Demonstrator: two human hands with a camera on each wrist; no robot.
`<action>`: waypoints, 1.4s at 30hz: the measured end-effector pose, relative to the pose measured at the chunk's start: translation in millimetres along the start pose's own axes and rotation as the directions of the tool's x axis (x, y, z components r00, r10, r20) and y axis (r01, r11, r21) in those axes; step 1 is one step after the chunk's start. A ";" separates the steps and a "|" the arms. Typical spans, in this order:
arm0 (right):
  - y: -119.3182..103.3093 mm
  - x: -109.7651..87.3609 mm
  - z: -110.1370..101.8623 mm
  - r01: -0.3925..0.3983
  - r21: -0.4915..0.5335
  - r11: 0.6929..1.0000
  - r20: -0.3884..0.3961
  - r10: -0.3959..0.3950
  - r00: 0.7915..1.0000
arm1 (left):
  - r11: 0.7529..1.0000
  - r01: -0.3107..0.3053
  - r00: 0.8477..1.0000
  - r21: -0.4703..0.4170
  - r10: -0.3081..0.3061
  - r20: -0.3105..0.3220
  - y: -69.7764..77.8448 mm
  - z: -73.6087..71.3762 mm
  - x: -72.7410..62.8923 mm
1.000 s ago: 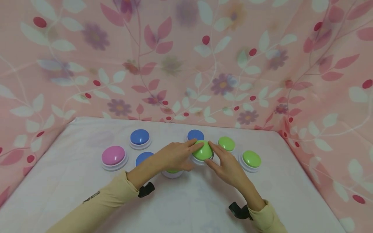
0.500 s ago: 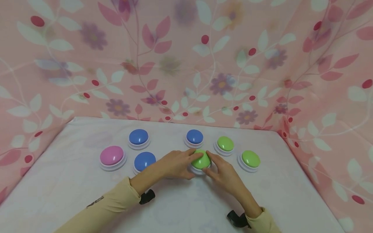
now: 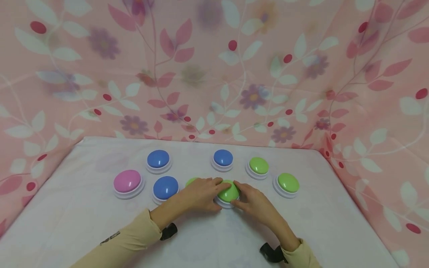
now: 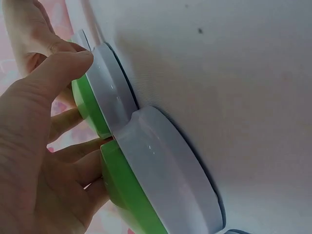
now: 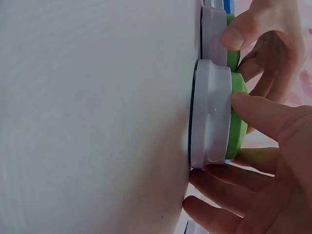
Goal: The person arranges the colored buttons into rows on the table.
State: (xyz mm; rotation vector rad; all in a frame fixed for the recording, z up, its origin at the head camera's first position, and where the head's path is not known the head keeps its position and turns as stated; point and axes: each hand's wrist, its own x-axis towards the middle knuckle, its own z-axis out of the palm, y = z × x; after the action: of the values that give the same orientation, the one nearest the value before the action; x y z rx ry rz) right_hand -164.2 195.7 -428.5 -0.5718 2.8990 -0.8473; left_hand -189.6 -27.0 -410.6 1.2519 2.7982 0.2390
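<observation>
A green-domed push button [image 3: 229,192] on a white base sits between my two hands at the middle of the table. My left hand [image 3: 203,192] holds it from the left; in the left wrist view the thumb [image 4: 68,66] lies at its white base. From the right, my right hand [image 3: 255,204] grips it, with the thumb [image 5: 258,109] at the dome's edge in the right wrist view. A second green push button [image 4: 134,190] stands right beside it, its base against the first one's. In the head view my left hand mostly hides that one.
Blue push buttons [image 3: 165,187] [image 3: 158,159] and a pink one [image 3: 127,181] stand on the left. Another blue button [image 3: 223,158] is behind the hands, and two green ones [image 3: 259,165] [image 3: 288,182] are to the right. Floral cloth [image 3: 214,74] rises behind the white table [image 3: 207,242].
Both hands have brought the held green button toward the front and slightly left, away from the blue button behind it. It now stands beside the other green button.
</observation>
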 end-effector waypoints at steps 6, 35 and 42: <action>-1.1 -0.4 0.7 -0.017 -0.003 1.000 0.009 0.017 1.000 | 1.000 0.008 1.000 -0.009 -0.008 -0.001 0.0 0.2 -1.7; -11.1 7.8 -23.5 0.061 -0.045 0.997 -0.053 -0.064 0.997 | 0.998 0.063 0.996 -0.009 -0.063 -0.055 -13.6 -24.5 -23.8; -30.5 24.6 -25.0 0.064 -0.043 0.997 -0.028 -0.066 0.997 | 0.988 0.141 0.984 -0.057 -0.147 -0.098 -37.9 -36.2 -48.4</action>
State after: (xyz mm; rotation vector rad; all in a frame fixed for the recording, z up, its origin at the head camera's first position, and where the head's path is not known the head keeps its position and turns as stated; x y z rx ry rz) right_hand -181.1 175.6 -390.1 -0.6665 2.9457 -0.8108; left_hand -189.7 -92.1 -381.4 1.0496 2.9324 0.3718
